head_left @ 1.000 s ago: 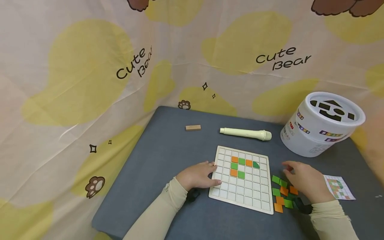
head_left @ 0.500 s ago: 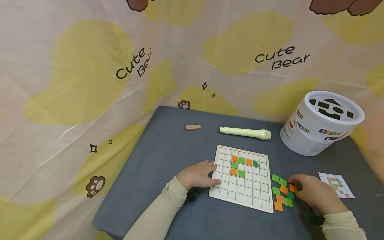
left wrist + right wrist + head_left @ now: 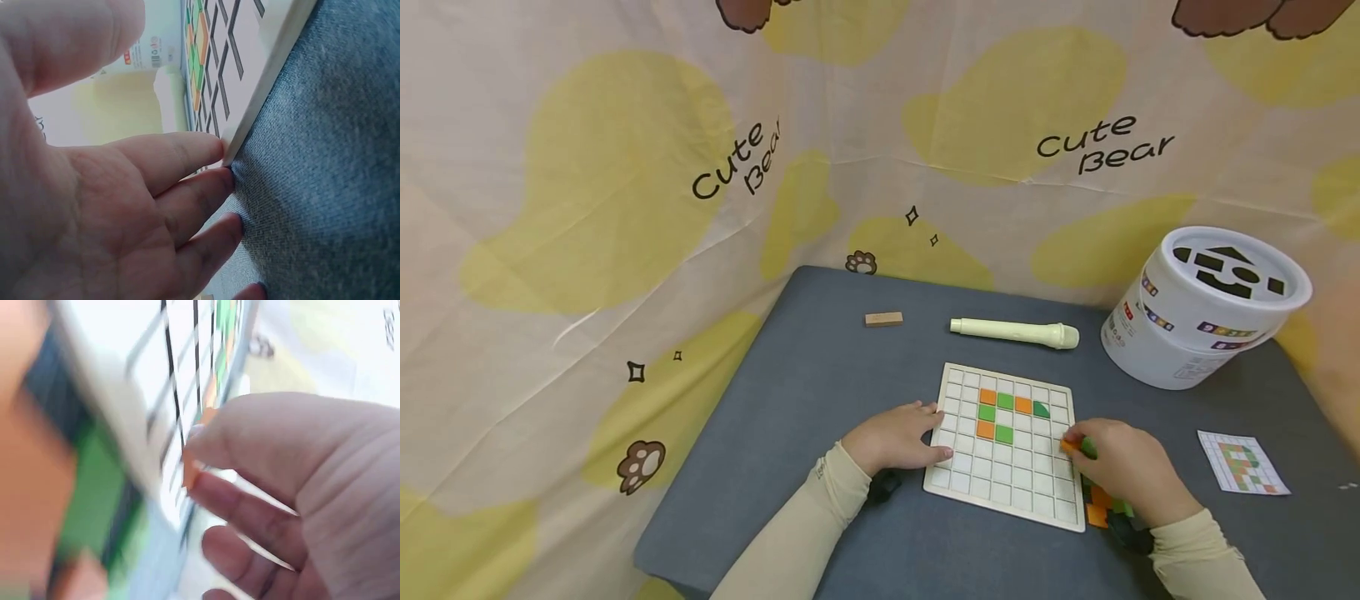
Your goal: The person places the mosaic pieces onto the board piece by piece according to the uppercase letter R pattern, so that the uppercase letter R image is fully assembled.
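A white grid board (image 3: 992, 479) lies on the table, with orange, light green and dark green tiles (image 3: 1004, 401) set in some of its cells. My left hand (image 3: 895, 437) rests at the board's left edge, fingers extended, and in the left wrist view the fingertips touch its side. Above the board's right edge, my right hand (image 3: 1123, 462) pinches an orange tile (image 3: 189, 469) between thumb and index finger. Loose orange and green tiles (image 3: 1097, 515) lie beside the board, partly hidden under that hand.
Right of the right hand lies a printed pattern card (image 3: 1243, 463). A white bucket (image 3: 1180, 333) with a cut-out lid stands at the back right. Behind the board are a pale yellow toy microphone (image 3: 1013, 332) and a small wooden block (image 3: 883, 319).
My right hand went down to the loose tiles, took an orange one and moved left with it to the board's right edge. My left hand stays in place.
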